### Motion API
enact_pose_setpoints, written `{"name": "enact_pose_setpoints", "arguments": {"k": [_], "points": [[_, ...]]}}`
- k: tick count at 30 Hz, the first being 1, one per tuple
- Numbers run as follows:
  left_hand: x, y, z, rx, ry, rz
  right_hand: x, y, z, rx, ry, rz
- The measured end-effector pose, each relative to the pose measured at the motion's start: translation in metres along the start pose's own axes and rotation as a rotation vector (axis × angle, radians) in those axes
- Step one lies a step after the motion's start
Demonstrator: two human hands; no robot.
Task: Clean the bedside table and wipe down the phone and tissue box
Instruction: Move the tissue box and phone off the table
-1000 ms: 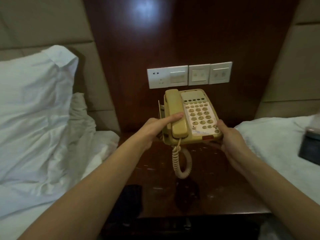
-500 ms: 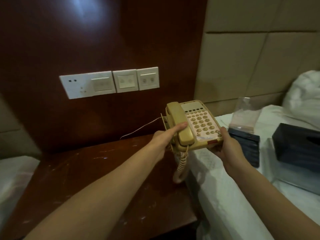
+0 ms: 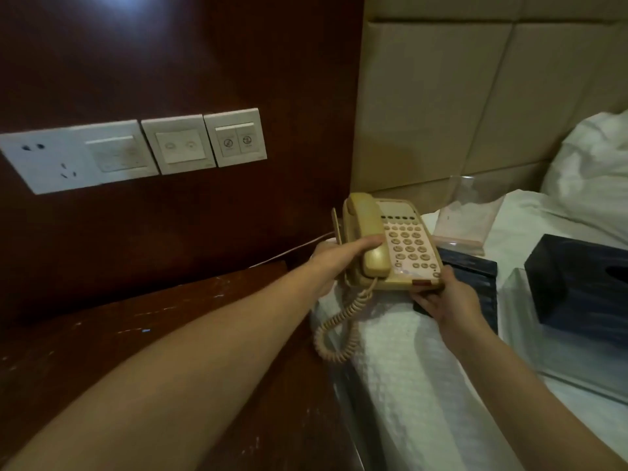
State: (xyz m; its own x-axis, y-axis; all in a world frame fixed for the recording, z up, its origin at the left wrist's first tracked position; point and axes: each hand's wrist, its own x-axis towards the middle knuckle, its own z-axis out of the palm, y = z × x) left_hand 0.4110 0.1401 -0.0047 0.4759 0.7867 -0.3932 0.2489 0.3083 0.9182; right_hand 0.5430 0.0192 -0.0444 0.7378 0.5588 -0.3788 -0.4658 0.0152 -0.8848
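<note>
Gripping the phone (image 3: 397,246) over the bed (image 3: 407,385), left hand (image 3: 339,258) and right hand (image 3: 448,300) outstretched.

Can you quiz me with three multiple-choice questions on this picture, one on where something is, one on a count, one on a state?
1. Where is the phone?
A. Flat on the bedside table
B. Held above the edge of the bed
C. Mounted on the wall

2. How many white plates make up the wall switch panel?
A. One
B. Three
C. Five

3. What state is the handset in?
A. Seated in its cradle
B. Dangling by the cord
C. Lying on the pillow

Answers:
1. B, since the left hand and right hand hold it up over the white bed cover, off the bedside table.
2. B, as three plates sit side by side.
3. A, with the left thumb pressing it onto the base.
</note>
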Motion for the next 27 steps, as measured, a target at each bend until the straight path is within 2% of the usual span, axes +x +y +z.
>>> {"name": "enact_pose_setpoints", "arguments": {"k": [3,6,12,17,21,27], "points": [[0.005,0.005,-0.001,0.061,0.001,0.041,0.005,-0.002,0.000,0.011,-0.008,-0.035],[0.013,-0.010,-0.009,0.050,0.013,0.011,0.006,0.000,0.003,-0.056,-0.025,-0.060],[0.027,-0.046,-0.013,-0.038,0.008,-0.100,0.009,0.007,0.001,-0.195,-0.037,-0.015],[0.029,-0.039,-0.003,-0.047,-0.019,-0.096,0.008,-0.001,-0.011,-0.163,-0.080,0.041],[0.029,-0.042,0.008,-0.006,-0.004,-0.080,0.005,0.003,-0.016,-0.171,-0.077,-0.074],[0.029,-0.046,0.010,0.047,0.037,-0.033,-0.002,0.005,-0.010,-0.277,-0.042,-0.079]]}}
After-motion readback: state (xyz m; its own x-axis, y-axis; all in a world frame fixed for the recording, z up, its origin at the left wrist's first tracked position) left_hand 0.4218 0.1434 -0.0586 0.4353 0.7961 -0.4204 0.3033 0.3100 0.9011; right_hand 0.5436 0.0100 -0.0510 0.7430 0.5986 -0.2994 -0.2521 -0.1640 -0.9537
